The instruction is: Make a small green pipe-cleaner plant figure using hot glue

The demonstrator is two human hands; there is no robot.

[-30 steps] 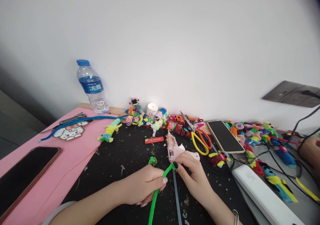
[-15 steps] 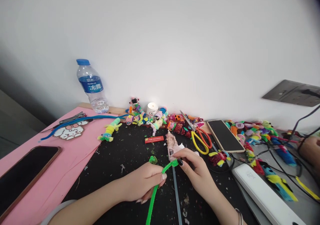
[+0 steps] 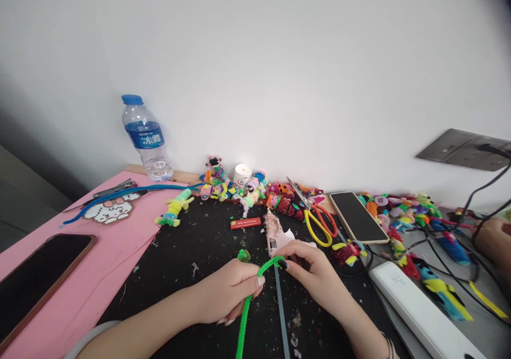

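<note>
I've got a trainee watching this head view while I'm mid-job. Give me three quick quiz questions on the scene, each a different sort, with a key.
1. Multiple choice: what do the left hand and the right hand both hold?
A) a bottle
B) a green fuzzy stem
C) a phone charger

2. True or false: the scissors have one yellow handle loop and one orange-red loop.

3. Fill in the missing colour: at the person's left, a dark-screened phone lies on a ____ sheet.

Key: 1. B; 2. True; 3. pink
</note>
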